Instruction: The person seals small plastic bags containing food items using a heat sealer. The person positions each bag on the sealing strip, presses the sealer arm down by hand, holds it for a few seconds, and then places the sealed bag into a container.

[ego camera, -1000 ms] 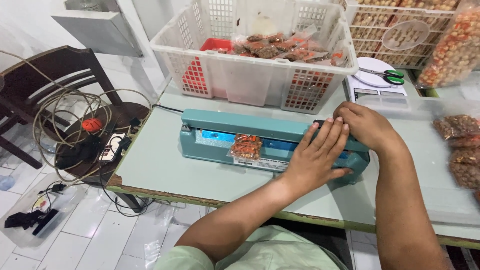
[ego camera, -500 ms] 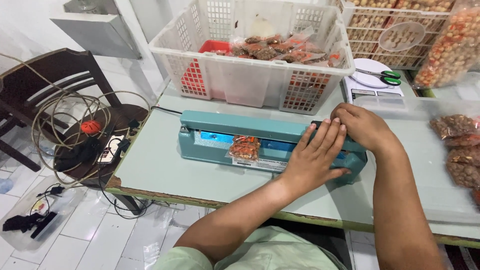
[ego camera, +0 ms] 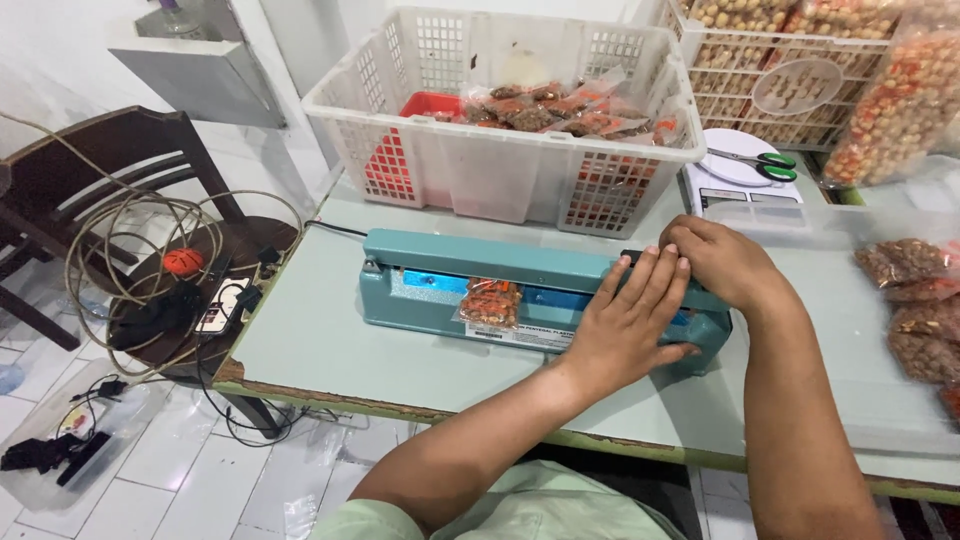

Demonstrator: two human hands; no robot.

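- A dark wooden chair (ego camera: 110, 190) stands on the white tiled floor (ego camera: 150, 480), well left of the teal heat sealer (ego camera: 450, 275); coiled cables (ego camera: 140, 260) and an orange ball (ego camera: 183, 262) lie on its seat.
- A clear plastic box of dark cords (ego camera: 60, 450) sits on the floor, below and left of the sealer.
- The pale green counter (ego camera: 320, 340), its front edge chipped, carries the sealer.
- A small clear bag of orange-brown snacks (ego camera: 490, 302) lies across the sealer's middle, its top under the closed arm.
- A white slotted plastic basket (ego camera: 500, 170) with sealed snack bags and a red container stands just behind the sealer.
- The left hand (ego camera: 625, 325) lies flat, fingers spread, pressing the sealer's arm near its right end.
- The right hand (ego camera: 715, 262), loosely curled, rests on the same end, touching the left fingertips.
- A white scale (ego camera: 740, 190) bearing green-handled scissors (ego camera: 760, 160) stands behind the sealer's right end.
- Filled snack bags (ego camera: 905, 300) lie right of the sealer.
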